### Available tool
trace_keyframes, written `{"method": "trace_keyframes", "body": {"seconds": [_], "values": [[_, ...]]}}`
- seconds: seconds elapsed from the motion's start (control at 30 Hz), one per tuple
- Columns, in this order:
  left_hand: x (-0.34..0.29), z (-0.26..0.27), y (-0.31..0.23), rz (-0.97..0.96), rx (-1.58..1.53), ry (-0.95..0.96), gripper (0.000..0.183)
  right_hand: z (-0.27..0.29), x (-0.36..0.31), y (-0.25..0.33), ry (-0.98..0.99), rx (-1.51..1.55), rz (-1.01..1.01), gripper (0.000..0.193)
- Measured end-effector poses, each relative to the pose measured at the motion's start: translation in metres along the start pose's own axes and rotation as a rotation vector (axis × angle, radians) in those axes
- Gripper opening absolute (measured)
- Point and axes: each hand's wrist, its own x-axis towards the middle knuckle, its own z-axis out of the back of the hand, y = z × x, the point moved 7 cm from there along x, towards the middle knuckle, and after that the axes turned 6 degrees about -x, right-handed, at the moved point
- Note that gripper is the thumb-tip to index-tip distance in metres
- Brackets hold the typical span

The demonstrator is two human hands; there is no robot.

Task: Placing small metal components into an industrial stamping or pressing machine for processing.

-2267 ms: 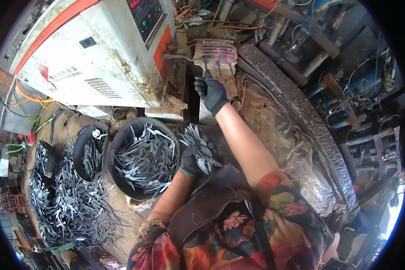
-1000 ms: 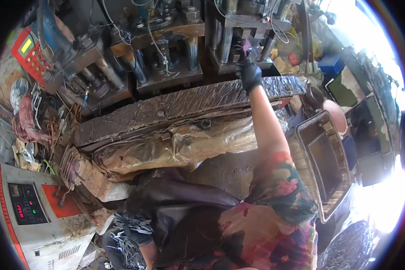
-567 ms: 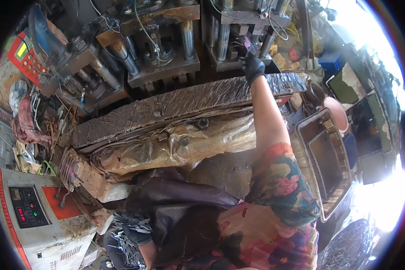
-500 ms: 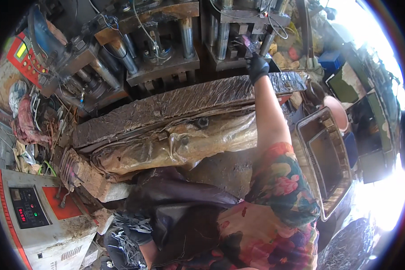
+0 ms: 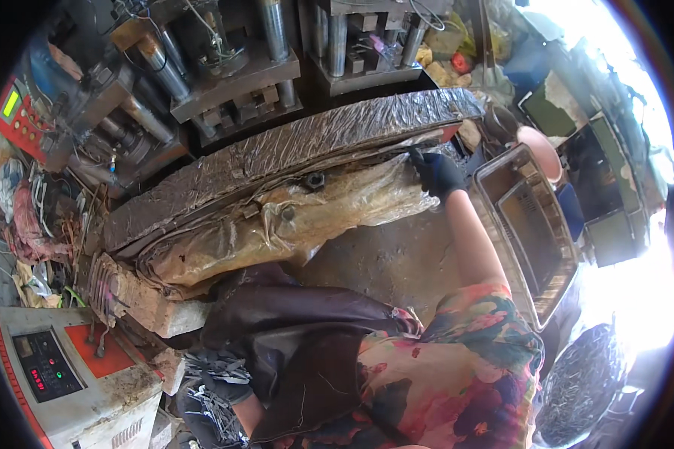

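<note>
1. I'm reading the clock from the middle of the person's own view, with twelve straight ahead.
2. The right hand (image 5: pixel 438 173), in a dark glove, is at two o'clock, its arm reaching up from about five. Its fingers point toward ten, over the far end of crumpled clear plastic sheeting (image 5: pixel 307 213). From here I cannot tell whether its grip is apart or together, or if it has anything in it.
3. The left hand (image 5: pixel 231 391), also dark-gloved, is down at seven o'clock, close against the brown apron (image 5: pixel 311 400). Its grip is clamped on a bundle of grey metal strips (image 5: pixel 216 368), which fan out on its far side. More loose strips (image 5: pixel 216 419) lie just below it.
4. Just past twelve, a pinkish glowing piece (image 5: pixel 378 45) sits low between the posts of a press (image 5: pixel 337 49), well apart from the right hand. A second press (image 5: pixel 236 86) stands at eleven.
5. Between the presses and the plastic, a long wrapped beam (image 5: pixel 292 153) runs from ten o'clock to one.
6. At eight there's a pale cabinet (image 5: pixel 120 408) with a lit red display; just above it, a rusty coil (image 5: pixel 105 292) lies against a rough block (image 5: pixel 157 303).
7. At three, near the right forearm, is a rectangular basin (image 5: pixel 505 256), with a pink bowl (image 5: pixel 539 153) beside its far end.
</note>
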Motion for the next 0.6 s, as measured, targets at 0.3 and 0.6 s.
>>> {"method": "trace_keyframes", "body": {"seconds": [0.3,0.6], "values": [[-0.007,0.004,-0.001,-0.129,-0.006,-0.135,0.057,-0.048,-0.022,0.106,0.094,0.770,0.267,0.038],[-0.022,0.042,-0.012,-0.152,-0.020,-0.255,0.047,-0.122,-0.055,0.247,0.451,1.052,0.377,0.039]]}}
